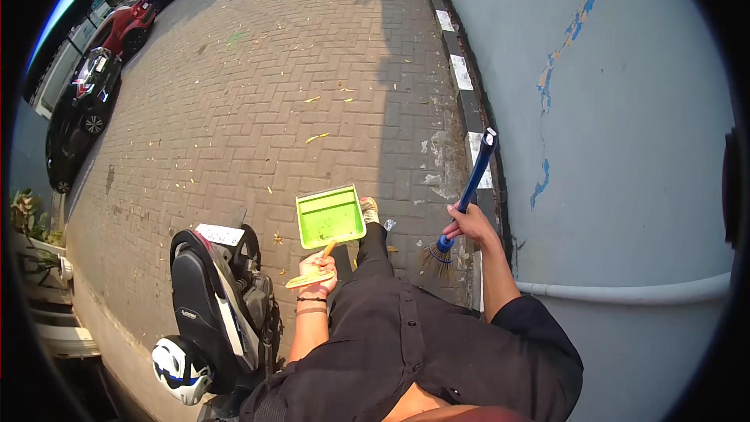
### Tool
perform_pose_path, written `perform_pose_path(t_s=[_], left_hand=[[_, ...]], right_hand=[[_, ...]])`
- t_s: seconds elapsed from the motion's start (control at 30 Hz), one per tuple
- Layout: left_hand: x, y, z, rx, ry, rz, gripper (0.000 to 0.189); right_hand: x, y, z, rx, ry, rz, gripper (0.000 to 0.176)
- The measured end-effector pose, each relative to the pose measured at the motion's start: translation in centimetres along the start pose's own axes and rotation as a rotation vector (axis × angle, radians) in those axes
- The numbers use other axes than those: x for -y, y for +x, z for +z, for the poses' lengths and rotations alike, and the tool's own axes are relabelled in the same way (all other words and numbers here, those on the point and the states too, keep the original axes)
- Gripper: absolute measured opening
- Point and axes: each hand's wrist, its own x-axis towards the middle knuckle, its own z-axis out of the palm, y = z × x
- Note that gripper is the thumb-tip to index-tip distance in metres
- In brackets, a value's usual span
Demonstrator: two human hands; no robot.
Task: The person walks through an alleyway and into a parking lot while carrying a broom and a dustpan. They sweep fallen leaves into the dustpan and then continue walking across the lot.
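Note:
My left hand is closed around the orange-yellow handle of a bright green dustpan. The pan extends forward from the fist, with dark specks of dirt inside it. In my right hand is a broom with a blue handle, gripped low near its head. Its thin brown bristles point down beside my right leg, while the handle's end tilts up and forward. A shoe shows just right of the dustpan.
A parked motorbike with a white helmet stands at my left. A blue-grey wall and a black-and-white curb run along my right. Yellow leaves dot the paving. Cars are parked far left.

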Motion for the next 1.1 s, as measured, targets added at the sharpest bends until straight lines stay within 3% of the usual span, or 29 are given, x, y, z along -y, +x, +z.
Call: perform_pose_path(t_s=[0.03,0.17,0.27,0.3,0.4,0.67,0.8,0.97,1.07,1.1], left_hand=[[-1.6,3.8,2.1,-0.009,0.007,0.016,0.045],[-8.6,17.5,13.2,-0.079,0.081,0.097,0.006],[-11.4,24.3,25.7,-0.176,0.067,0.118,0.015],[-12.5,26.6,28.7,-0.006,0.093,0.068,0.021],[-14.5,33.6,38.1,-0.043,0.147,0.080,0.021],[-24.3,55.7,59.3,-0.141,0.001,0.073,0.010],[-28.3,63.6,71.3,-0.078,-0.063,0.023,0.012],[-31.6,72.0,85.7,-0.066,-0.043,0.002,0.024],[-35.4,79.6,91.3,0.036,0.060,0.036,0.033],[-36.7,82.2,93.8,-0.014,0.066,0.051,0.034]], right_hand=[[1.0,4.5,-0.6,-0.020,0.045,0.002,0.030],[8.7,16.9,-2.4,-0.116,0.101,0.053,0.027],[15.7,23.5,-2.6,-0.178,0.212,0.007,0.024],[17.9,25.4,-2.9,-0.176,0.229,-0.047,0.024],[24.3,31.6,-3.6,-0.249,0.287,-0.046,0.025],[39.7,60.0,-4.4,-0.327,0.308,-0.252,0.032],[53.0,74.9,-3.7,-0.314,0.169,-0.150,0.026],[67.9,91.5,-2.0,-0.059,0.081,-0.189,0.007],[75.3,101.1,-1.9,0.112,0.345,-0.156,0.017],[76.6,104.9,-2.4,0.164,0.358,-0.162,0.022]])
